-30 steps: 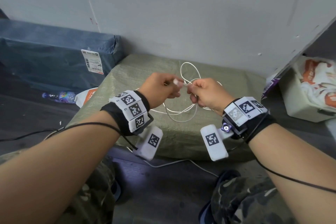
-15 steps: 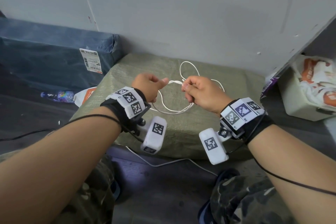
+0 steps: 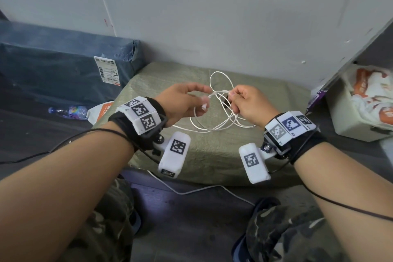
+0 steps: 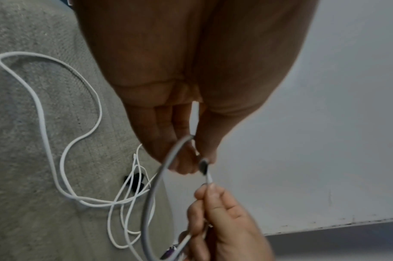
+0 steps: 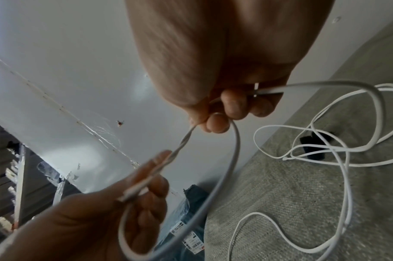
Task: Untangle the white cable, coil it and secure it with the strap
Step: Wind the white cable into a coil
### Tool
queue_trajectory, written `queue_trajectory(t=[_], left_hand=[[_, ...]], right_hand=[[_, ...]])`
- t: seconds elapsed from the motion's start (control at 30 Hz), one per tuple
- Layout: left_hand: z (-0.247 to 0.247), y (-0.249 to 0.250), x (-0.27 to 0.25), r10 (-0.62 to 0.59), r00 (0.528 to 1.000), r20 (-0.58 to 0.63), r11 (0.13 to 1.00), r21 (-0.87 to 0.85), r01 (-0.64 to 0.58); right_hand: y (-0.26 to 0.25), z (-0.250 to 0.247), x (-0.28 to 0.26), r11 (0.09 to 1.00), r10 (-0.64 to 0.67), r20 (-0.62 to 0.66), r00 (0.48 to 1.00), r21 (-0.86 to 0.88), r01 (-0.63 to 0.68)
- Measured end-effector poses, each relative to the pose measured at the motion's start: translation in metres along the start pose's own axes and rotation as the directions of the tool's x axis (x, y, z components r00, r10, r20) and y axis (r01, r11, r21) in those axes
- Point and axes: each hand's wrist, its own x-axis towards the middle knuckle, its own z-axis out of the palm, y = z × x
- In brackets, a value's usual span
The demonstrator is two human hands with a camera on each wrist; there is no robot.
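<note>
Cable: the thin white round cable (image 3: 214,127) lies mostly in loose crossing loops on the grey-green woven sack bundle (image 3: 212,155), with one short stretch lifted between the two hands.
Left hand: the left hand (image 3: 180,104) pinches a white plug end of the cable (image 5: 137,189) between thumb and fingers; its grip is narrow, holding that connector.
Right hand: the right hand (image 3: 248,104) pinches the cable at the fingertips (image 5: 215,123), and a second plug end (image 5: 267,91) sticks out from its curled fingers; its grip is narrow too, holding cable.
Twist: between the two pinches the cable looks wound on itself in a short spiral (image 5: 182,143).
Strap: a small black strap (image 5: 311,146) lies on the sack under the loops, touched by neither hand.
Step in hand: judging by this, untangling is under way; nothing is coiled yet.
Doing it well: keep the pull between the hands gentle, roll the pinched plug to unwind the spiral, and do not tug it tight.
Next need: feed the free end back through the crossings on the sack one at a time, lifting loops apart.
Risk: a hard pull could draw the loops into a knot or drag the strap off the sack.
</note>
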Motion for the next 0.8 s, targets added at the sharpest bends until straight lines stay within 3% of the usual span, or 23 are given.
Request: queue_trajectory(t=[0.07,0.27,0.43,0.6,0.7,0.8], left_hand=[[0.0,0.004,-0.001,0.045,0.999,0.021,0.997,-0.059,-0.044],[-0.004,0.013,-0.004,0.029,0.998,0.056,0.982,-0.187,-0.018],[-0.013,0.015,-0.005,-0.056,0.996,0.07,0.978,-0.199,0.069],[-0.012,0.019,-0.008,-0.061,0.98,0.19,0.978,-0.187,0.097],[-0.013,0.017,-0.007,-0.053,0.985,0.164,0.981,-0.176,0.083],[-0.018,0.014,-0.005,-0.097,0.985,0.141,0.979,-0.165,0.12]], right_hand=[[0.001,0.0,0.0,1.0,0.018,0.008,1.0,-0.012,-0.018],[0.002,0.0,0.001,1.0,0.031,0.043,0.999,-0.005,-0.03],[0.0,0.004,0.0,0.964,0.1,0.089,0.991,0.237,-0.118],[-0.001,0.005,0.0,0.977,0.089,0.093,0.992,0.185,-0.105],[-0.001,0.004,0.0,0.978,0.086,0.078,0.993,0.183,-0.099],[-0.002,0.002,-0.002,0.935,0.128,0.074,0.989,0.324,-0.145]])
